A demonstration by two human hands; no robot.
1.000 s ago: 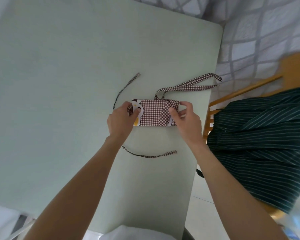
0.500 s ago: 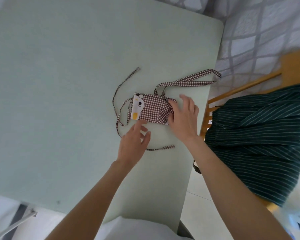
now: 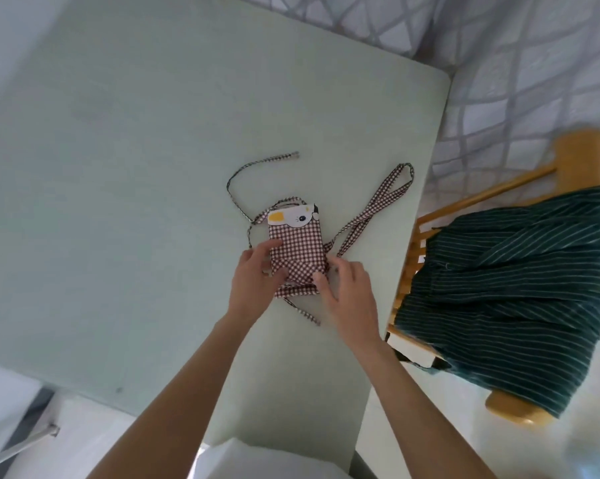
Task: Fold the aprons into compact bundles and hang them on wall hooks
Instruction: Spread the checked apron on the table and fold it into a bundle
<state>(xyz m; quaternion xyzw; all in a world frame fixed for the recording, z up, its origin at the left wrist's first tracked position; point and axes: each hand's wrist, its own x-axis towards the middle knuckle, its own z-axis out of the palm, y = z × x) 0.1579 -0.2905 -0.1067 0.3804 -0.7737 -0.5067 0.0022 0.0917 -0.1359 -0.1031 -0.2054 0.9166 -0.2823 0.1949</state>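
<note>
Head view: pale green table (image 3: 118,202) bearing folded checked apron (image 3: 296,243), loose ties trailing around. Right of apron, wooden chair (image 3: 582,157) draped with striped green cloth (image 3: 516,288). Left hand (image 3: 257,276) and right hand (image 3: 348,292) pinching apron's near end, fingers curled.

Single head-worn wide-angle view, looking steeply down and forward over both forearms, close above the pale green table (image 3: 125,174), left hand (image 3: 257,281) and right hand (image 3: 350,292) near frame centre, table's far edge beyond the fingers (image 3: 272,245), chair (image 3: 582,157) off to their right
</note>
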